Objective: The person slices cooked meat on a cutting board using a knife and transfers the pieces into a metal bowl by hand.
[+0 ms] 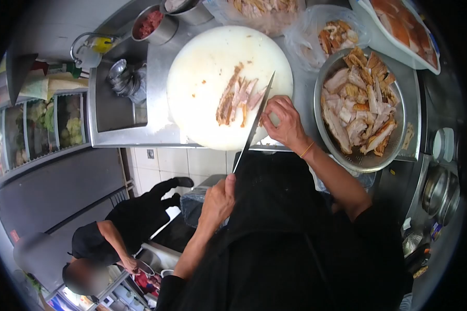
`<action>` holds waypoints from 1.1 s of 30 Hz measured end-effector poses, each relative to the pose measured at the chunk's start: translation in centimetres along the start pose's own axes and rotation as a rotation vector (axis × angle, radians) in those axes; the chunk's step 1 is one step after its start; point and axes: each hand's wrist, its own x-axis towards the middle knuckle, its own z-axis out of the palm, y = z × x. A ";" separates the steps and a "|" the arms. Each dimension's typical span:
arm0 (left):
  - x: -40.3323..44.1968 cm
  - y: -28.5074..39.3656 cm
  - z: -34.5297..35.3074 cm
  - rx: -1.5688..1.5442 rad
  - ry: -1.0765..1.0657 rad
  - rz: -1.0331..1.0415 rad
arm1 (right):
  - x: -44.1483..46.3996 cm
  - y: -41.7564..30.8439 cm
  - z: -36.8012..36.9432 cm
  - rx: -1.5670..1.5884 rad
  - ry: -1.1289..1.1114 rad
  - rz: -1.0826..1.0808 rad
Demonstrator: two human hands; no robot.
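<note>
A long kitchen knife (254, 124) slants across the right part of a round white cutting board (192, 67), its tip pointing away from me. My left hand (218, 205) is closed around its handle, below the board's near edge. Beside the blade, on its right, my right hand (285, 123) rests at the board's edge with curled fingers; what they grip is hidden. Strips of cooked meat (238, 98) with browned edges lie on the board, left of the blade. Right of my right hand stands a metal colander (321, 127) heaped with larger cooked meat pieces (360, 106).
Bags of meat (331, 39) and a white tray (433, 65) of browned meat stand behind the colander. Metal pots (163, 31) are at the back left, beside a sink (104, 116). At lower left, a co-worker (124, 228) in black holds a pan.
</note>
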 end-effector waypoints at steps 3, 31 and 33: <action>-1.3 -0.2 -1.6 -0.031 0.050 -0.033 | 0.5 0.0 0.3 -0.008 0.019 0.080; -6.2 -6.5 -3.6 -0.147 0.117 -0.256 | 8.3 1.9 4.0 0.592 -0.032 0.553; -6.0 -6.3 -3.4 -0.179 0.122 -0.241 | 8.2 1.0 4.2 0.345 -0.083 0.393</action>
